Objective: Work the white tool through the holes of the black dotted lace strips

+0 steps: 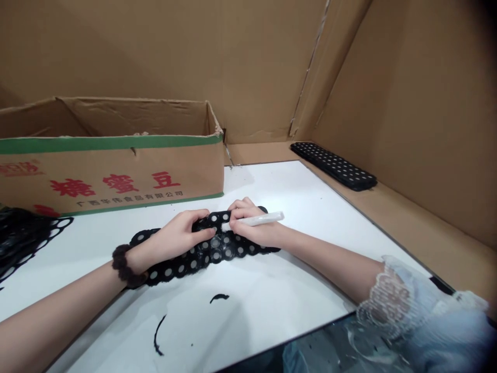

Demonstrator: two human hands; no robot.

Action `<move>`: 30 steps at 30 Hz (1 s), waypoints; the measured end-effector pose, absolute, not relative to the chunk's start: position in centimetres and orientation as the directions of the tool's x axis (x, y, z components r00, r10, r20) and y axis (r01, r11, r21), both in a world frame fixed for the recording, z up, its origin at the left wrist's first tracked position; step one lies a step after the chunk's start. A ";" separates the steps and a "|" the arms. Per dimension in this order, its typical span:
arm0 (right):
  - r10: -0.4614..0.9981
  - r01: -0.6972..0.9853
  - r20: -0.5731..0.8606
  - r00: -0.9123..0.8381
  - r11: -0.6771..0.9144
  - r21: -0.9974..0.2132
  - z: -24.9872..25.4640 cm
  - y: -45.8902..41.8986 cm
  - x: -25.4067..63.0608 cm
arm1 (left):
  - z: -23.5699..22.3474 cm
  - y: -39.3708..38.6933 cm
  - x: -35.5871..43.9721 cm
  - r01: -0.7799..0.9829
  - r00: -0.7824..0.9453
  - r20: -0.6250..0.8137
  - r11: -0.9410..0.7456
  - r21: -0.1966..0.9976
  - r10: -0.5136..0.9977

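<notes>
A black rubbery sheet point(182, 267) with rows of round pale dots lies slantwise on the white board. My left hand point(176, 235) rests over its left half, thumb and forefinger pressed on the surface; the other fingers are hidden. My right hand point(252, 223) is closed around a slim white pen-shaped tool point(264, 218). The tool's tip points left and sits at the dots near the middle of the sheet, just right of my left thumb. Whether the tip is a nib or a blade is too small to tell.
A cardboard box point(147, 171) stands behind at left. Black netlike scrap point(27, 238) is piled at the left edge. More dotted black strips point(334, 166) lie stacked at the back right. Curved black slivers point(158, 334) lie on the white board point(272, 295). Cardboard walls point(264, 67) enclose the back and right.
</notes>
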State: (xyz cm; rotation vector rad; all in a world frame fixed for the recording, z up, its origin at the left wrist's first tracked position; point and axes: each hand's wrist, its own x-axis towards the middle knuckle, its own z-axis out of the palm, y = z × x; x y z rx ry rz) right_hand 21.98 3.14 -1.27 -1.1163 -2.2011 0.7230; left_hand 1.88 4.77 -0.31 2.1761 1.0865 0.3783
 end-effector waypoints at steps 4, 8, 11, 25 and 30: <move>0.829 0.590 0.260 -0.496 0.541 -0.600 -1.9 2.9 21.5 | -0.3 4.0 2.3 0.632 0.556 -0.056 -0.378 0.677 0.830; 0.837 0.648 0.304 -0.455 0.545 -0.532 -2.4 2.8 21.1 | -0.2 3.4 2.6 0.664 0.518 -0.010 -0.395 0.635 0.855; 0.885 0.591 0.234 -0.403 0.447 -0.672 -2.3 3.2 21.3 | 0.0 3.6 2.5 0.651 0.540 -0.045 -0.384 0.655 0.840; 0.910 0.494 0.125 -0.395 0.325 -0.807 -1.6 3.3 21.8 | 0.5 4.1 2.2 0.580 0.554 -0.165 -0.236 0.780 0.816; 0.888 0.604 0.258 -0.380 0.450 -0.658 -2.7 2.8 20.9 | 0.1 3.3 2.9 0.633 0.462 -0.146 -0.211 0.745 0.875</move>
